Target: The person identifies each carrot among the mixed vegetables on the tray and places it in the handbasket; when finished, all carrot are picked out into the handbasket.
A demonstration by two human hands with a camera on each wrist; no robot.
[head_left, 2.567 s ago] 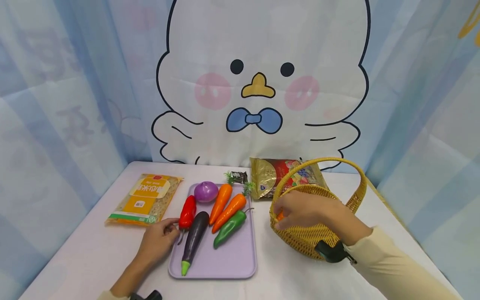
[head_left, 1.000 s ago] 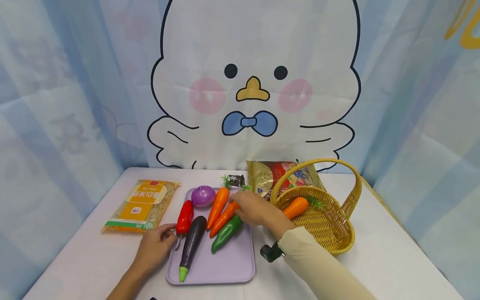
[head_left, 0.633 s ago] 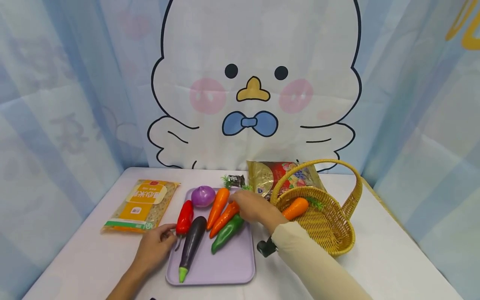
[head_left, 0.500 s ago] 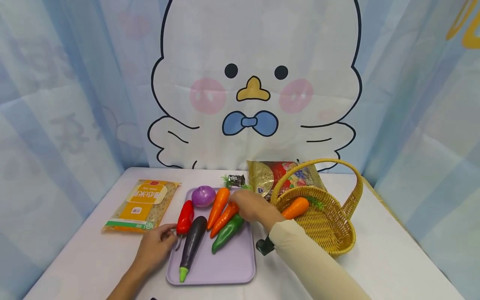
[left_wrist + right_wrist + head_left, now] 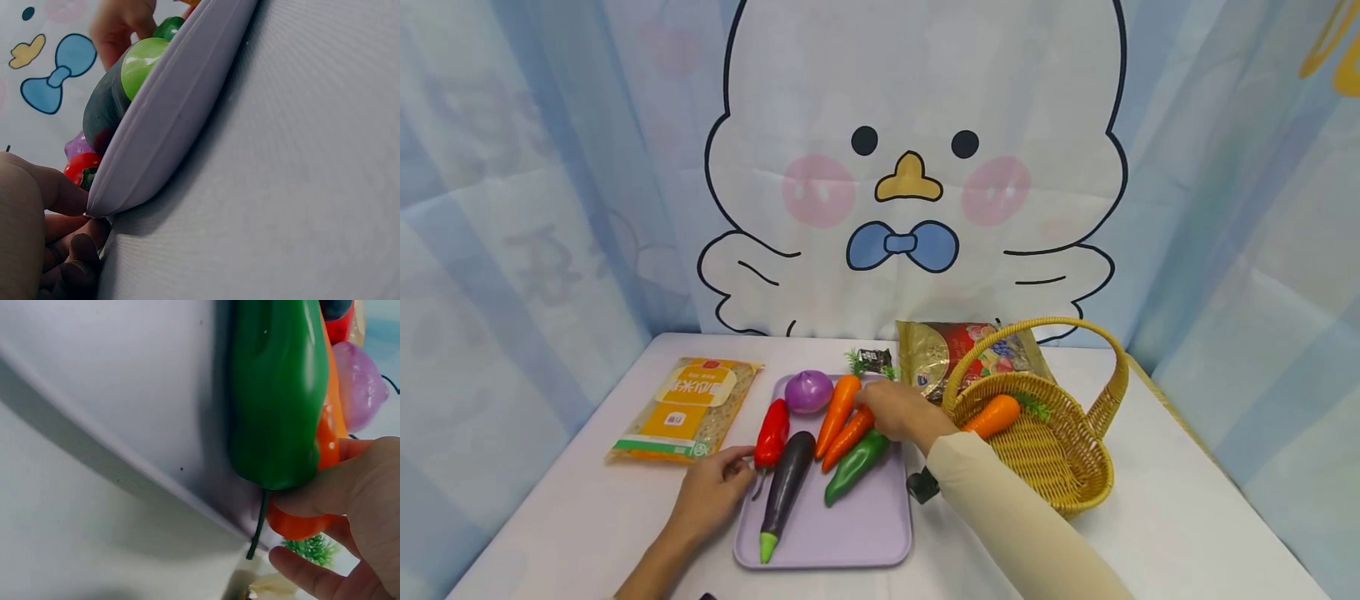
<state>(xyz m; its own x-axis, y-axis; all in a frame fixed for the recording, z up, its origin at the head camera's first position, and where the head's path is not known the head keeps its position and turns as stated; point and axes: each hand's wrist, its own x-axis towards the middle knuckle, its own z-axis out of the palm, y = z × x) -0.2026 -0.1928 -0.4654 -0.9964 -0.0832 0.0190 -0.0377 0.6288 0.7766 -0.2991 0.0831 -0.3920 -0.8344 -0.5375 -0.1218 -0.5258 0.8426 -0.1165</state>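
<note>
Head view: the right hand pinches the carrot beside the green pepper, near the far right corner of the tray; the left hand pinches its left edge. Apparent step: grasping; the next move would call for lifting clear of the green pepper.

Tray: lilac
Carrots: orange, green tops
Left pepper: red
Right pepper: green
Eggplant: near-black, light green cap
Onion: purple
Basket: golden yellow weave
Left bag: orange, green-and-white bottom stripes
Back bag: gold, red, fruit print
Sleeve: cream
Counter: white
Curtain: pale blue, white; bird print, pink cheeks, blue bow
</note>
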